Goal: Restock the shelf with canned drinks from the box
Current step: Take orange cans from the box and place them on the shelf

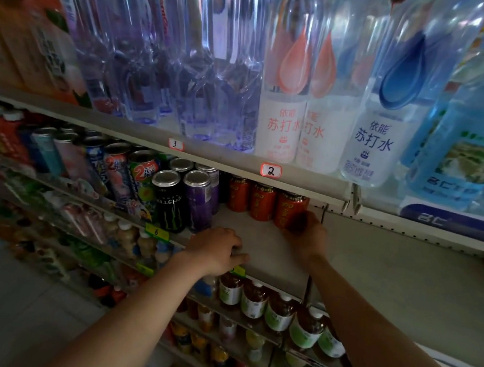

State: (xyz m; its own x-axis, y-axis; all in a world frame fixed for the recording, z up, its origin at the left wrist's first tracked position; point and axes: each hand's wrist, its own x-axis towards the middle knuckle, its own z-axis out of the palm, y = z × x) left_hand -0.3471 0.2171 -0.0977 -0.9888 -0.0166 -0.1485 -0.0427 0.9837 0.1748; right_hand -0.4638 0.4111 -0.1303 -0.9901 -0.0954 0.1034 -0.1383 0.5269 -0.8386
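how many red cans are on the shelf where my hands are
3, in a row at the back of the shelf: left red can, middle red can, and right red can under the right hand. More may be hidden behind.

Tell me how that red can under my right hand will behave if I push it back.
The red can looks rigid and stands upright on the flat shelf, so it should slide. Pushed high by the right hand, it may tip. On its side it would likely roll.

bare shelf (262, 243) between purple can (201, 200) and red cans (262, 201).
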